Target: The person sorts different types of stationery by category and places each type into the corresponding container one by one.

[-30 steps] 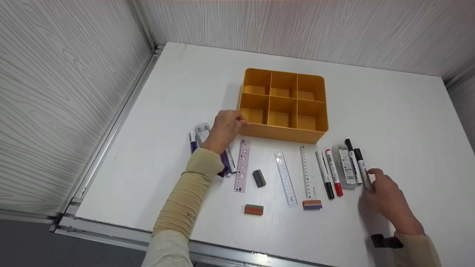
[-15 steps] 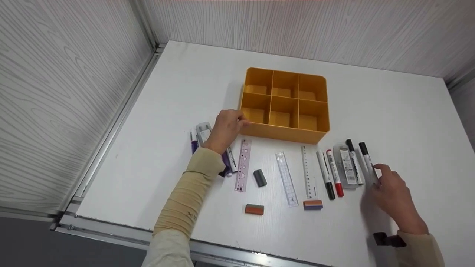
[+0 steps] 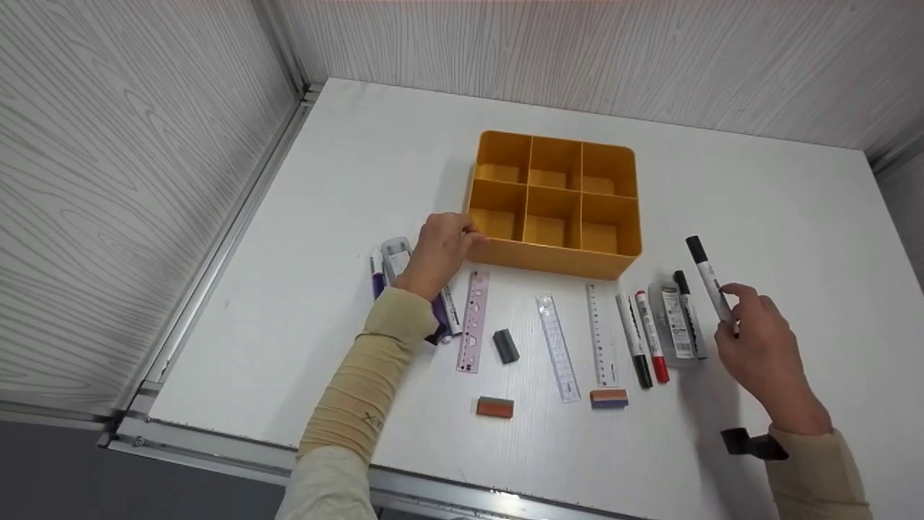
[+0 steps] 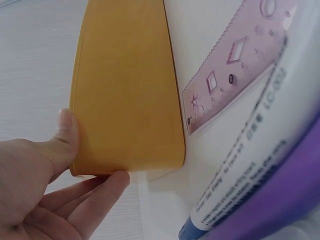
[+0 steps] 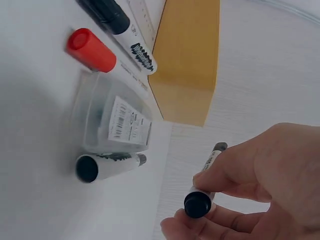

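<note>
The right hand (image 3: 761, 354) has its grip pinched round a black-capped marker (image 3: 710, 282) above the desk (image 3: 563, 451), while the left hand (image 3: 442, 249) grips the near-left corner of the yellow box (image 3: 556, 261)

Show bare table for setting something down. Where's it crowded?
Bare: table between box and back wall; left of the purple marker, out to the left wall; right of the box, behind the right hand and its marker. Crowded: in front of box, with rulers, erasers, markers and a case; left hand grips the near left corner.
</note>
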A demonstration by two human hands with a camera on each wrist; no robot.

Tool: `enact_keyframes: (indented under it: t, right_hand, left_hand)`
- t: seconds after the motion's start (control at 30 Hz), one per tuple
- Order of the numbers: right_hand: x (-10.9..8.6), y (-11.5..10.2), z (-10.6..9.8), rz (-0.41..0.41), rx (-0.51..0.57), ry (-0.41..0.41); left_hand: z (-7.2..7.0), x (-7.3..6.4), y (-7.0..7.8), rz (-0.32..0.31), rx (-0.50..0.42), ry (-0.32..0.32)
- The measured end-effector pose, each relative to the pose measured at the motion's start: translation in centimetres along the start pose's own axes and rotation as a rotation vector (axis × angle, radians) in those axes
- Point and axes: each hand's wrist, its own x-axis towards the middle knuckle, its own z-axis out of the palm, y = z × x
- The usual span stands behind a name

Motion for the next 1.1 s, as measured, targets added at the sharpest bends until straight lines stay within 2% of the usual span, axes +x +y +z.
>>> enact_keyframes:
  t: [0.17,0.37,0.7,0.77,0.97,1.1]
  right_hand:
    - [0.9,-1.1,-0.1,-0.058,0.019,0.025]
    - [1.9,-2.1,0.0,-0.165,0.03,0.078]
    - [3.2,-3.9,-0.1,-0.246,0.019,0.078]
    - [3.4,-4.3,-0.1,-0.244,0.022,0.058]
    - [4.2,-5.6,0.0,-0.171,0.047,-0.05]
    - [4.7,-6.3,0.2,-0.16,0.049,-0.08]
  left_hand:
    - [0.0,-0.2,0.2,-0.029,-0.018,-0.017]
    - [-0.1,-0.2,0.3,-0.016,-0.011,-0.003]
    - [0.2,-0.2,0.4,0.002,0.017,0.013]
    - [0.3,-0.2,0.4,0.005,0.03,0.015]
    - [0.4,-0.2,0.4,-0.006,0.011,0.009]
    - [0.5,-0.3,0.5,-0.006,0.002,0.009]
